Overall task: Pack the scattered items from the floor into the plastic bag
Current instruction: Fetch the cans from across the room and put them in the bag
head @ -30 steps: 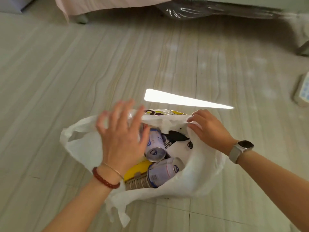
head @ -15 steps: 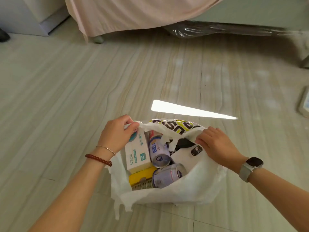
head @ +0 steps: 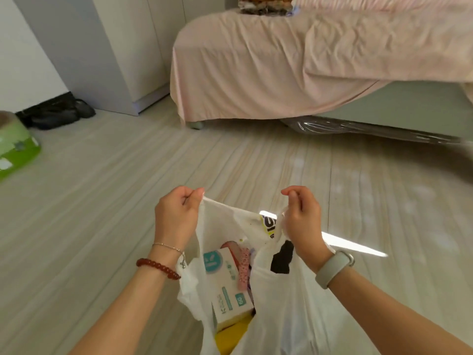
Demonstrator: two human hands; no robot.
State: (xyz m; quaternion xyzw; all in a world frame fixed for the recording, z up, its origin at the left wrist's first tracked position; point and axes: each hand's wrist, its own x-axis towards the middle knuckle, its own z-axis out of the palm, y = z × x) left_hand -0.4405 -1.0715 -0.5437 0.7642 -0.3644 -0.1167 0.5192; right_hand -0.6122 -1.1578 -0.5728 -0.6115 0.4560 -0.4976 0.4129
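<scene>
The plastic bag runs off the bottom edge; its white walls hide most of its contents, and the green pack is cut at left.

Bed w/ pink sheet beside grey wardrobe; black shoes by wall, green pkg at left on pale wood-look floor.

Thin matt white plastic bag; smooth wood-grain floor; pink cloth bedcover.

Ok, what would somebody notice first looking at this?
Both hands, left hand and right hand, pinch the handles of a white bag at centre. A tissue pack stands inside it. Behind, a pink sheet drapes the bed.
</scene>
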